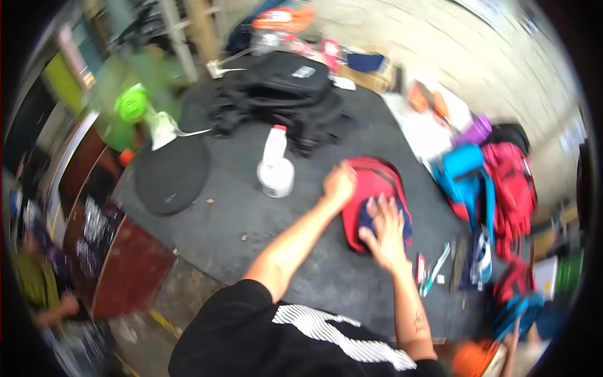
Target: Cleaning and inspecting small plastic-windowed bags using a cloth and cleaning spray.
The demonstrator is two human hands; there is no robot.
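Note:
A small red backpack (375, 182) lies flat on the dark grey mat (264, 232). My left hand (340, 182) grips its left edge with closed fingers. My right hand (384, 229) presses flat, fingers spread, on a dark blue cloth (367, 217) lying on the lower part of the bag. A white spray bottle (275, 164) with a red cap stands on the mat just left of my left hand.
A heap of black backpacks (282, 94) lies at the back. Blue (466, 176) and red (512, 185) bags pile up at the right. A green fan (135, 107) on a black round base (171, 176) stands left. Small items (433, 270) lie near my right wrist.

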